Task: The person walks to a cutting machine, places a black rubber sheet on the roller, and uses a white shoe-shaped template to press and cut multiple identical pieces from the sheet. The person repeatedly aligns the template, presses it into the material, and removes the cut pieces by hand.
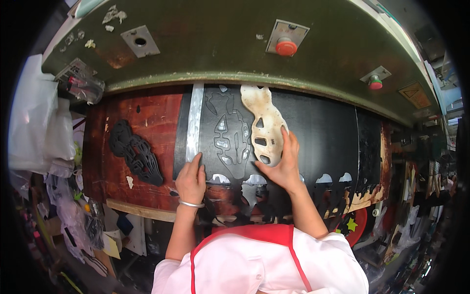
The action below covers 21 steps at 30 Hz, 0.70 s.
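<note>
A cream, shoe-sole-shaped cutting die (pixel 268 117) with several holes lies on a black sheet (pixel 318 127). My right hand (pixel 288 164) spans its near end, thumb on the left edge and fingers along the right edge. Just left of the die, a sole outline (pixel 230 132) with cut-through openings shows in the sheet. Holding nothing, my left hand (pixel 191 180) rests with its fingers stretched on the sheet, by the near end of a silvery strip (pixel 195 122). A bracelet (pixel 191 204) circles that wrist.
Several stacked black sole-shaped cutouts (pixel 136 152) lie on the reddish board (pixel 161 110) to the left. Beyond the work surface stands a green machine beam (pixel 205 54) with a red push button (pixel 286 47) and a smaller button (pixel 375 83). Plastic bags (pixel 34 117) hang at far left.
</note>
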{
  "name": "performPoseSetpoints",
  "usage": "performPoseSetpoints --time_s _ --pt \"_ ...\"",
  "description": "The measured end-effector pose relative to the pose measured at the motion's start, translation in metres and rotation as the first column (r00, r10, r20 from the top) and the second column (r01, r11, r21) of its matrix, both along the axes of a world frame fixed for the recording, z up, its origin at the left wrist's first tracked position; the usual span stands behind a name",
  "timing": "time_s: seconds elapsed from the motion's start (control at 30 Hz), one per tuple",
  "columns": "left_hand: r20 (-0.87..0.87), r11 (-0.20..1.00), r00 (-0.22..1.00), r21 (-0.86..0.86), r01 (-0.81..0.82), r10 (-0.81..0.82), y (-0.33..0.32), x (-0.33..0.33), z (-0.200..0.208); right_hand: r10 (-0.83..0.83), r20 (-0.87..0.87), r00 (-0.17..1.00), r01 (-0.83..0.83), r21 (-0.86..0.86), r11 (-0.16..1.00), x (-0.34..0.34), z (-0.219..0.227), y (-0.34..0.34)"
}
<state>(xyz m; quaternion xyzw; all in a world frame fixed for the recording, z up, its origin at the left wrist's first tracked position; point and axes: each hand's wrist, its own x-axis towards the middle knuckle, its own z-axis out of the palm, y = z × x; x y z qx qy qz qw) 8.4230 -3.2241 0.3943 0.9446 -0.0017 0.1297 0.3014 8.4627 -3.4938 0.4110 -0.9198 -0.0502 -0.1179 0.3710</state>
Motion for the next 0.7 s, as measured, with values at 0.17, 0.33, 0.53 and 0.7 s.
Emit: performPoseSetpoints --time_s 0.17,0.33,0.53,0.7 --pt "0.008 0.982 0.983 -0.047 -0.182 0.182 0.007 0.006 -0.001 -0.387 0.053 0.921 0.347 0.343 0.873 0.081 0.033 -0.086" --pt "-0.157 0.985 0.983 0.156 -0.07 0.095 -0.01 0.026 -0.017 -0.549 0.428 0.718 0.611 -0.011 0.791 0.166 0.073 -0.168" --pt "0.003 0.973 0.988 0.175 -0.151 0.153 -0.019 0.106 -0.027 -0.552 0.45 0.702 0.623 -0.012 0.782 0.184 0.065 -0.157" --pt "0.025 0.972 0.984 0.153 -0.177 0.175 -0.02 0.12 -0.022 -0.512 0.458 0.727 0.632 -0.154 0.759 0.156 0.04 -0.195"
